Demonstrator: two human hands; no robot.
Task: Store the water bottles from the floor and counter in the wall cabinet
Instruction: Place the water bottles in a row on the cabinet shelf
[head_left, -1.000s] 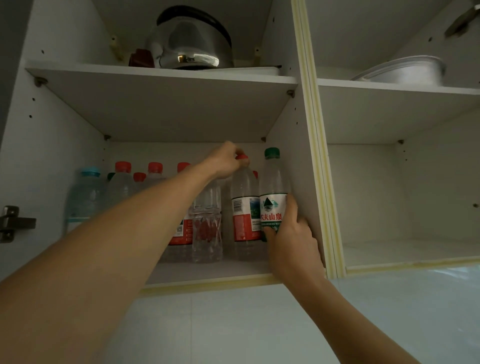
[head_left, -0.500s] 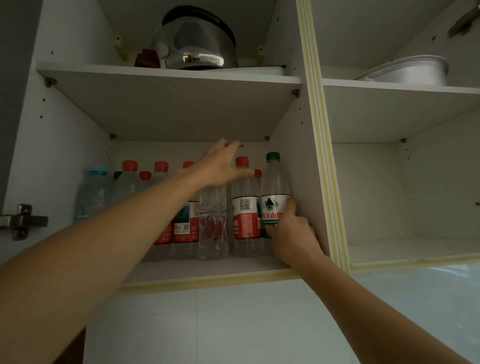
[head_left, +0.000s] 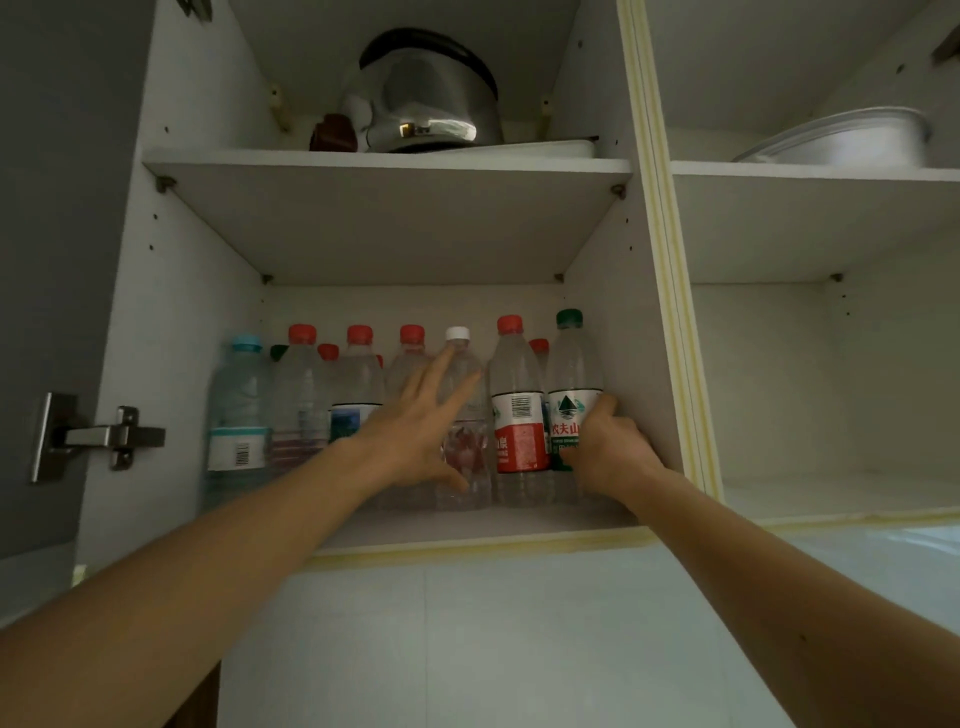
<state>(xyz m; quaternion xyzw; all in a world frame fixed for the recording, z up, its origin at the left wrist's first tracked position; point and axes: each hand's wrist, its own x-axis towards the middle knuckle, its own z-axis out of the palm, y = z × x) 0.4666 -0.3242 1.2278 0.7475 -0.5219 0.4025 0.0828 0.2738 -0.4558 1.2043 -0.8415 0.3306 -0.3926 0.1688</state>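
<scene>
Two hands — left hand (head_left: 423, 431) splayed, right hand (head_left: 608, 449) gripping green-capped bottle (head_left: 571, 384).

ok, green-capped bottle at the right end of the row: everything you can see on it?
The clear plastic bottle with a dark green cap stands upright on the lower shelf of the left compartment, rightmost in front, beside the side wall. It has a white and green label with a mountain logo. The right hand wraps its lower part; a red-labelled bottle stands alongside.
</scene>
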